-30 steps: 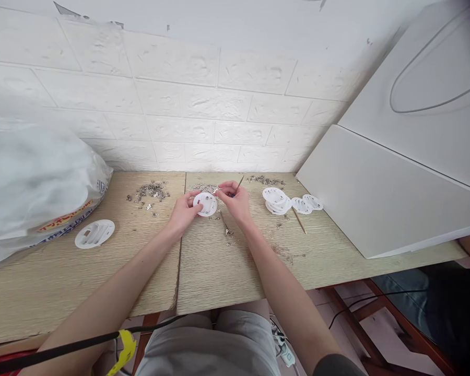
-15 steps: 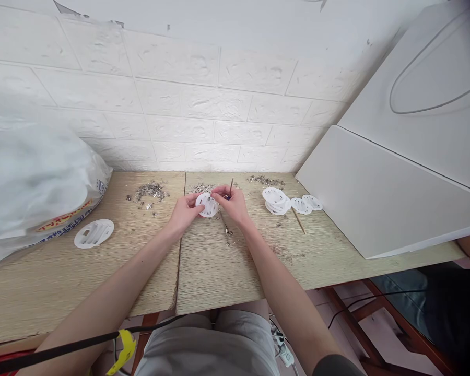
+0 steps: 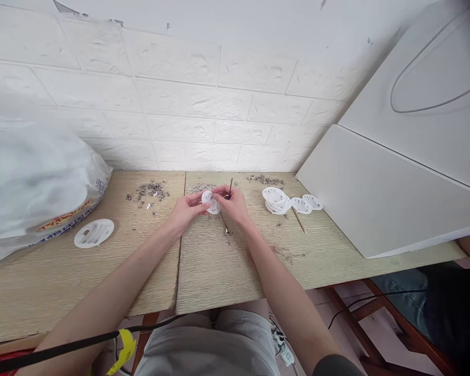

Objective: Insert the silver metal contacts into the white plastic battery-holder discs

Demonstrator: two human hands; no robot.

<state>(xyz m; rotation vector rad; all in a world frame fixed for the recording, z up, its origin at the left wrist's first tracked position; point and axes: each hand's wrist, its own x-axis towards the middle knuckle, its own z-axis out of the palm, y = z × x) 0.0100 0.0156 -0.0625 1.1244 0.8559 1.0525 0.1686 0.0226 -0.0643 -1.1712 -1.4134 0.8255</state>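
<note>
My left hand (image 3: 187, 213) grips a round white plastic disc (image 3: 214, 207) with slots, thumb in front and fingers behind its left edge. The disc is held tilted above the wooden table. At its upper right edge my right hand (image 3: 234, 204) is closed, fingertips against the disc. A thin rod-like tool (image 3: 231, 186) with a dark blue part sticks up out of the right hand; its exact kind is hard to make out. Whether the right fingertips also pinch a small metal piece is hidden. Small metal pieces (image 3: 202, 187) lie behind the hands.
Heaps of small metal parts lie left (image 3: 152, 191) and right (image 3: 266, 180). Several white discs are stacked (image 3: 274, 196) at right, beside a thin wooden stick (image 3: 299, 221). Another disc (image 3: 94, 233) lies by a big plastic bag (image 3: 35, 183). A white panel (image 3: 391, 193) bounds the right side.
The white disc has turned and tilted in my left hand and shifted slightly right. My right hand stays at its edge with the tool, nearly unmoved.
</note>
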